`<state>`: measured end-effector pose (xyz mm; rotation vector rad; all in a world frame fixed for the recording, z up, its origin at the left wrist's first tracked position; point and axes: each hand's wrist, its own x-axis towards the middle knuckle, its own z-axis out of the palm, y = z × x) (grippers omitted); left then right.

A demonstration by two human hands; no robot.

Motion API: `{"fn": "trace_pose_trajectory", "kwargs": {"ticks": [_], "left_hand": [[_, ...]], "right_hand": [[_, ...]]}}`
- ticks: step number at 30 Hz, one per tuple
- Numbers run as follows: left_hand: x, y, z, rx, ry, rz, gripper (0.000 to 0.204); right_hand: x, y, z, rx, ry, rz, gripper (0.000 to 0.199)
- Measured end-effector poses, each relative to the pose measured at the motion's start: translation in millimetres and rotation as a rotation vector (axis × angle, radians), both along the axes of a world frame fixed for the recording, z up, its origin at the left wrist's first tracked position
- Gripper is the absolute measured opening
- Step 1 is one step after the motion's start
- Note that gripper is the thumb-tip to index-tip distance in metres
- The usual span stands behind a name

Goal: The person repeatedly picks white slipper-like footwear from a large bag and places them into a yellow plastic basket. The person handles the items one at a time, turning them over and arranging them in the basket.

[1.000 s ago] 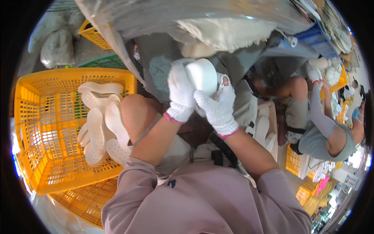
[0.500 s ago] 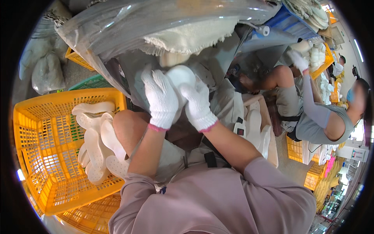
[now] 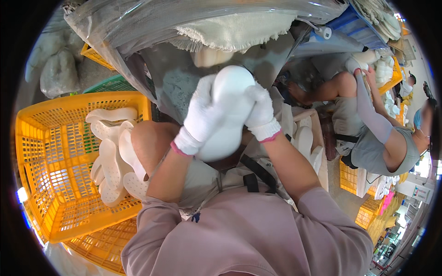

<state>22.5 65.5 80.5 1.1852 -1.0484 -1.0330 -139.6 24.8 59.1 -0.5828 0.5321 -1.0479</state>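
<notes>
Between my two gloved hands is a white shoe insole point(image 3: 229, 108), its broad end up and away from me, slightly blurred. My left hand point(image 3: 201, 112), in a white knit glove with a pink cuff edge, grips its left side. On the opposite side my right hand point(image 3: 261, 108), gloved alike, presses its fingers and thumb on the edge. Just beyond the insole, a cream-coloured rounded wheel point(image 3: 209, 58) shows under a frayed white cloth point(image 3: 239, 34). Whether the wheel turns I cannot tell.
On my left a yellow basket point(image 3: 46, 156) holds several white insoles point(image 3: 110, 161). More insoles point(image 3: 302, 140) lie in a pale bin point(image 3: 322, 158) at my right. Clear plastic sheeting point(image 3: 152, 20) drapes overhead. A co-worker point(image 3: 377, 142) sits on the right, hands on a white piece.
My hands have drawn the insole back from the wheel and turned its broad face up, so more of it shows. The co-worker's raised gloved hand has come down to a white piece.
</notes>
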Motion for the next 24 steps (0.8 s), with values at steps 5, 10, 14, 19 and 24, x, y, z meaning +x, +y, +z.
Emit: {"fn": "trace_pose_trajectory", "kwargs": {"ticks": [5,10,14,19,24], "left_hand": [[-1.5,-16.0,41.8,0.218,-0.381,0.264,0.061],[-12.5,10.4,42.1,0.194,-0.378,0.223,0.064],[-23.8,10.5,10.4,-0.063,-0.321,0.166,0.057],[-24.3,-25.3,-45.8,0.198,1.032,0.162,0.065],[-17.6,-44.1,-68.5,0.128,1.423,-0.217,0.077]], "right_hand": [[37.1,-37.2,-3.8,0.206,0.049,0.144,0.056],[28.2,-18.4,-11.6,0.157,-0.017,0.175,0.06],[-6.7,-8.0,5.7,-0.154,0.329,-0.032,0.06],[22.6,0.7,72.8,-0.717,1.083,-0.058,0.068],[19.9,17.9,116.4,-0.537,1.19,0.394,0.078]]}}
